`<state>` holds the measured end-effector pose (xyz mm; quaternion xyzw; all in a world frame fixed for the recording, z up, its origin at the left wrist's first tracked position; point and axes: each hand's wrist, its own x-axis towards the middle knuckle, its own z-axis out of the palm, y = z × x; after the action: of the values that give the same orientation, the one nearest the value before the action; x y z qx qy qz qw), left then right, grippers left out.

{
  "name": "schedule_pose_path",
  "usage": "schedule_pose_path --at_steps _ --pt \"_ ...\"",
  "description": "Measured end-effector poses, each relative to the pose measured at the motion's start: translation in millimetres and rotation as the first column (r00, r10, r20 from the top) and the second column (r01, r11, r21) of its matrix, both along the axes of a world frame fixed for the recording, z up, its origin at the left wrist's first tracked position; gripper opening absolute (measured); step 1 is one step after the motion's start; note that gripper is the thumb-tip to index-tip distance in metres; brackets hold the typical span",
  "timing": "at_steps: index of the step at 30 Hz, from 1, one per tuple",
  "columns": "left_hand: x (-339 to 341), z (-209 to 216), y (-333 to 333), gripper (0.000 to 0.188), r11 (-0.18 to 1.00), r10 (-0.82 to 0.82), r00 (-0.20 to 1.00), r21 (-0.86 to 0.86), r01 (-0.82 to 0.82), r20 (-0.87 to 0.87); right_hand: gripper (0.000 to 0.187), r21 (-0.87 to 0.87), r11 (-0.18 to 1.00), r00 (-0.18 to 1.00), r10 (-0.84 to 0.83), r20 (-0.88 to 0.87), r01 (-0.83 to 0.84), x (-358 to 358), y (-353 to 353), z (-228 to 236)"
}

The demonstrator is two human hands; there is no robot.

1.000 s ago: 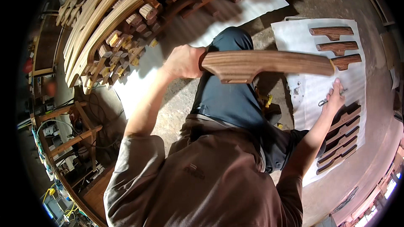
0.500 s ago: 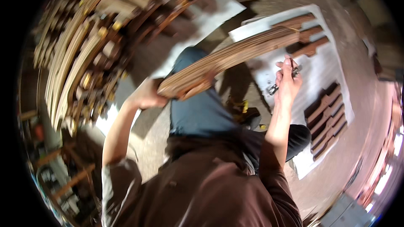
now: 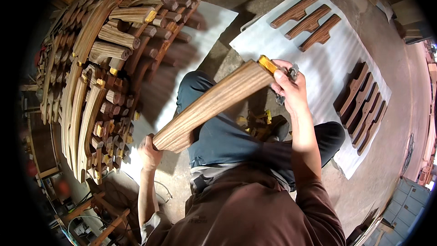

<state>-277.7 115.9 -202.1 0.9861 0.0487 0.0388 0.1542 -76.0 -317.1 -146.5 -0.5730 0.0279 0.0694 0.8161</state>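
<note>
Where the wood pile (image 3: 114,38) rises: at your left, curved lengths heaped together.
White sheet (image 3: 323,70): on the floor (image 3: 387,59) to your right, bearing three brown pieces (image 3: 308,22) and a row of darker pieces (image 3: 354,89).
Wooden piece (image 3: 218,101): slanting above your lap.
Left hand (image 3: 150,156): grasping its near end.
Right hand (image 3: 291,91): curled around a metal tool (image 3: 293,70), thumb by the far end.
Yellow patch (image 3: 267,64): at that far end.

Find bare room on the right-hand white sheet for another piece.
White sheet: free midway, between three short pieces and the wavy row; smaller patch below that row. Crowded: left wood stack, and sheet's left edge behind the right hand.
</note>
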Motion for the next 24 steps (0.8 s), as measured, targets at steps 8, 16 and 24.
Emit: schedule_pose_path --at_steps 8,16,24 --pt "16.9 62.6 -21.5 0.061 0.971 -0.239 0.967 -0.022 0.238 -0.088 0.022 -0.285 0.958 0.994 -0.007 0.112 0.039 -19.0 -11.6 -1.7" --pt "136.4 108.9 -168.8 0.084 0.830 -0.484 0.874 -0.289 0.476 0.050 0.024 -0.247 0.969 0.956 0.049 0.290 0.025 -33.8 -19.9 -7.0" --pt "112.7 98.4 -212.4 0.063 0.869 -0.493 0.867 0.012 0.494 0.072 0.030 -0.395 0.906 0.975 0.202 0.090 -0.151 -36.8 -43.8 12.8"
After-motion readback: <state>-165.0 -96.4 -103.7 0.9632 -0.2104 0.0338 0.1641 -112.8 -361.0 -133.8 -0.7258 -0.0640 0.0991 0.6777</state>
